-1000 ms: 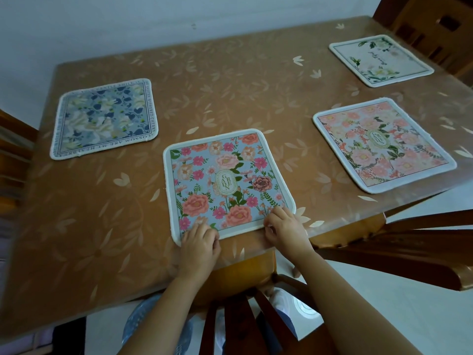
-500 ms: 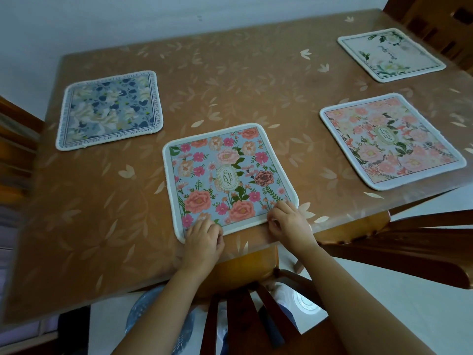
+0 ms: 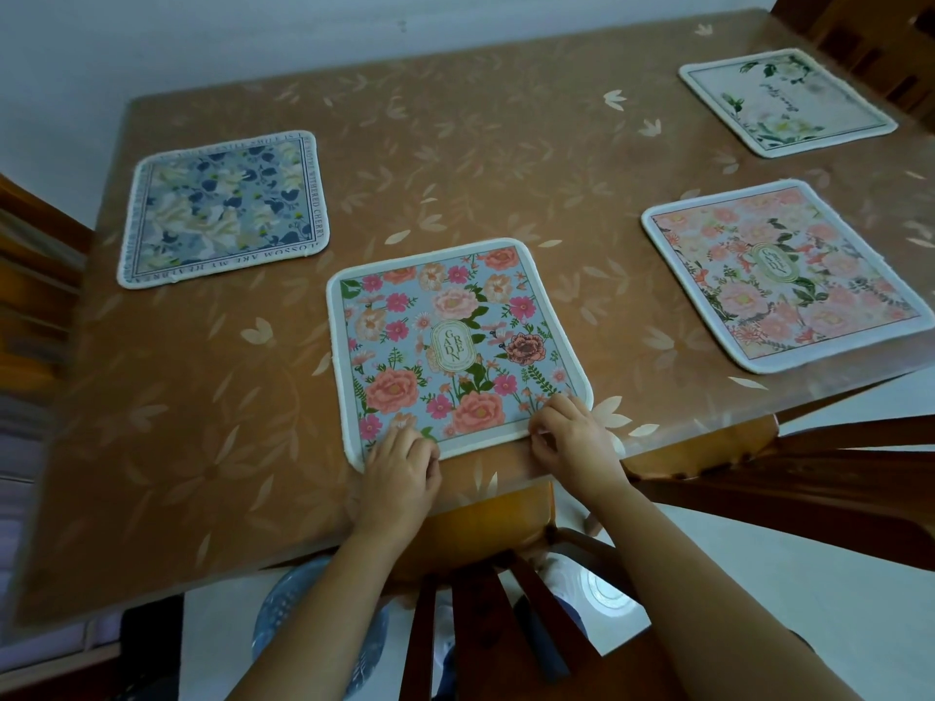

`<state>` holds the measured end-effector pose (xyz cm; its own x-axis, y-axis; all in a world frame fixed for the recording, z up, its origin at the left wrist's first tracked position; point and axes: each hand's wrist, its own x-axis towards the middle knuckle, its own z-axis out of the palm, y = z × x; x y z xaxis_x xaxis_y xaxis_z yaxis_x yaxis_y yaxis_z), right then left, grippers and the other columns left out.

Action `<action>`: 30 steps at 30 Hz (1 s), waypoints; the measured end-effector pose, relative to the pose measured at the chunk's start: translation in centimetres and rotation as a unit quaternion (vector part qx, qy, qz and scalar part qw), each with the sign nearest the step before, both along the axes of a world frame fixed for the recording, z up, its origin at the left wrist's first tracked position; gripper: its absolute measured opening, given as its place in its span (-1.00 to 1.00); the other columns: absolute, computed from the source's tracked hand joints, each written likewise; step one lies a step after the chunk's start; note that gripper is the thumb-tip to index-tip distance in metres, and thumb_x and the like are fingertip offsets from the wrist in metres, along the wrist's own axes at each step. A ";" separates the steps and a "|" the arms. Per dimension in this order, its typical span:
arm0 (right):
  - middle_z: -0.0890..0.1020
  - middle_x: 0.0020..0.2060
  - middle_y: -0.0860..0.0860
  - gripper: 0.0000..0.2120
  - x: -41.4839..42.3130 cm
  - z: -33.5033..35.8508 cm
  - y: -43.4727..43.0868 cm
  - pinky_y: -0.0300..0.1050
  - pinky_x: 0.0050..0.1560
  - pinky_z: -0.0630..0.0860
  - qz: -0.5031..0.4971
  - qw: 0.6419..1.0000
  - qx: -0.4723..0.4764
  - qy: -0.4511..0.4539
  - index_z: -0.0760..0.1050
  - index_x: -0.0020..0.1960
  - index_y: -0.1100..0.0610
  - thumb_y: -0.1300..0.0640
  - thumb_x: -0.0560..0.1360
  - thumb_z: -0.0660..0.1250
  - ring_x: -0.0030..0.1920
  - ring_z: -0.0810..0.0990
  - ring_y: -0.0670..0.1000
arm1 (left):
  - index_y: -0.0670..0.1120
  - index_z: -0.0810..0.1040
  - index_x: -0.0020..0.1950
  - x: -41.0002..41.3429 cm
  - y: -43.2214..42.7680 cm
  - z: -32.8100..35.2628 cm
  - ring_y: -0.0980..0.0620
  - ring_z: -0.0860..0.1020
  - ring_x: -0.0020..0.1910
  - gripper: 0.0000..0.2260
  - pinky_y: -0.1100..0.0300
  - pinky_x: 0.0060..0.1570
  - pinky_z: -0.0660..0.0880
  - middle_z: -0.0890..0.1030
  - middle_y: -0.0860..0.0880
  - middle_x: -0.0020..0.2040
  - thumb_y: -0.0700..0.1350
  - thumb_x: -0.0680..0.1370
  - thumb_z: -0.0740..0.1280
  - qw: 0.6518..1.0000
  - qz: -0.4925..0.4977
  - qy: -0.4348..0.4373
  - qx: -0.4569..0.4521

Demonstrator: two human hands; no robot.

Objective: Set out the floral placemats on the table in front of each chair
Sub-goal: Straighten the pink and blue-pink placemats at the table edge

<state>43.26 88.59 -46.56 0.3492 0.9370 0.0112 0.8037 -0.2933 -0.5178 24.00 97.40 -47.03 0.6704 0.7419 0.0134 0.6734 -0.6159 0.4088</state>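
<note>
1. Four floral placemats lie flat on the table (image 3: pixel 506 159), which has a brown cover printed with pale leaves and petals.
2. Nearest the person is the blue floral placemat (image 3: pixel 455 341), with pink and coral blooms, a white border and an oval label at its middle. Its near edge runs just beside the table's near edge, in front of a wooden chair (image 3: pixel 485 629) whose slatted back shows below the forearms.
3. At this mat's near-left corner, the left hand (image 3: pixel 399 473) rests with its bent fingers on top of the border. The thumb sits at the mat's edge, and I cannot tell whether it pinches the mat or only touches it.
4. At the near-right corner, the right hand (image 3: pixel 571 437) has its fingers curled over the border and its thumb tucked at the edge, pinching the mat there.
5. To the left, well apart, the navy and cream placemat (image 3: pixel 222 210) lies with lettering round its rim, near a chair at the left side (image 3: pixel 35 255).
6. To the right, the pink placemat (image 3: pixel 784 275) lies near the table's right edge, beside another chair (image 3: pixel 809 478).
7. Beyond it, at the far right corner, the white placemat (image 3: pixel 784 101) with green leaves lies in front of a fourth chair (image 3: pixel 870 37).
</note>
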 end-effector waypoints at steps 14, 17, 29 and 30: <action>0.52 0.05 0.14 -0.86 0.3 -0.3 0.0 0.05 0.07 0.43 -0.011 0.998 -0.063 -0.013 0.47 0.00 0.23 0.22 0.47 0.25 0.09 0.41 0.14 | -0.22 0.54 -0.20 -1.1 0.5 0.0 -0.22 0.53 0.07 -0.95 -0.07 -0.02 0.47 0.59 -0.18 -0.13 -0.29 0.39 0.39 0.999 0.032 0.008 -0.027; 0.52 0.04 0.15 -0.86 0.3 -0.3 0.0 0.08 0.07 0.44 -0.013 0.998 -0.065 -0.011 0.48 -0.01 0.24 0.22 0.46 0.26 0.08 0.42 0.15 | -0.22 0.54 -0.19 -1.1 0.6 -0.1 -0.21 0.52 0.09 -0.97 -0.06 -0.01 0.46 0.58 -0.18 -0.13 -0.28 0.41 0.37 0.999 0.033 0.002 -0.042; 0.52 0.04 0.12 -0.87 0.4 0.0 -0.1 0.07 0.11 0.44 -0.008 0.997 -0.076 -0.003 0.48 -0.01 0.21 0.19 0.47 0.27 0.10 0.42 0.12 | -0.19 0.53 -0.18 -1.4 0.3 -0.6 -0.22 0.49 0.19 -0.92 -0.09 0.01 0.49 0.59 -0.16 -0.11 -0.30 0.39 0.40 0.999 0.032 -0.018 -0.037; 0.52 0.05 0.12 -0.87 0.4 0.0 -0.1 0.07 0.11 0.44 -0.006 0.997 -0.074 -0.004 0.47 -0.01 0.21 0.18 0.47 0.27 0.10 0.42 0.11 | -0.19 0.52 -0.17 -1.5 0.3 -0.7 -0.22 0.48 0.20 -0.92 -0.10 0.02 0.48 0.59 -0.16 -0.09 -0.29 0.40 0.40 0.999 0.033 -0.017 -0.033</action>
